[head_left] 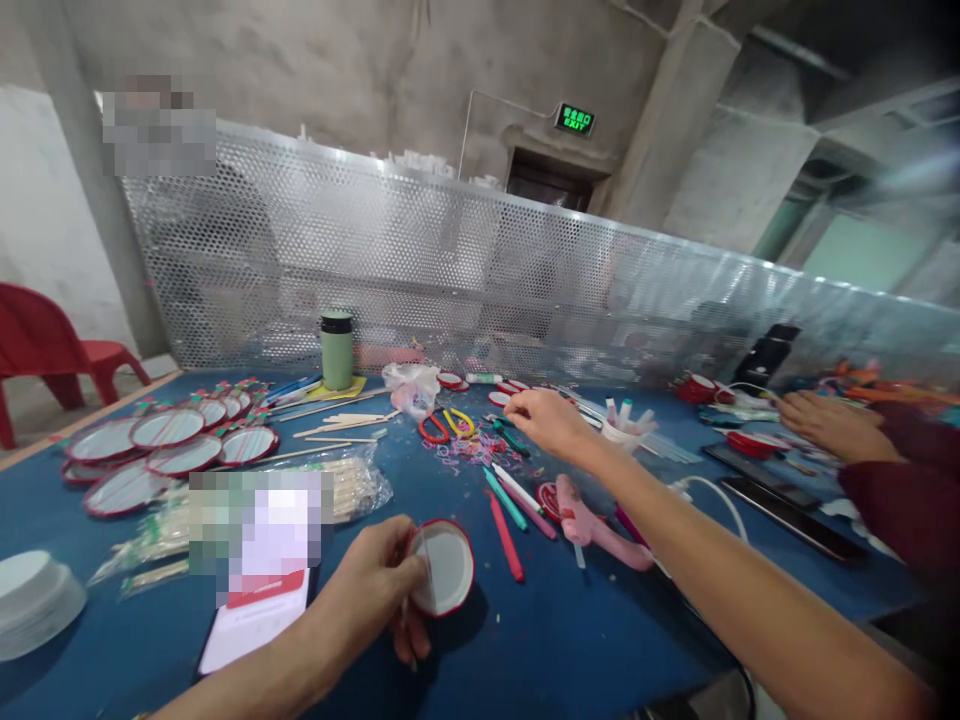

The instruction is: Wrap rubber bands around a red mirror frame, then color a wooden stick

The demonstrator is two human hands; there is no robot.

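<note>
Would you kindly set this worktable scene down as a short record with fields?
Left hand: holds a red-rimmed disc by its left edge
Right hand: outstretched over the table; grip unclear
Middle: pink glue gun, loose markers
Left side: overlapping discs, lit phone
Back: green bottle before a perforated metal screen
Right side: another person's hand

Even, muted indoor light — pale glare on the mesh panel [390, 260] — blur and dark corners at far right.

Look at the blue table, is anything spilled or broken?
Maybe spilled: tiny colourful bits lie scattered loose near the pens, which looks messy. The lid in the left hand shows no obvious damage.
</note>
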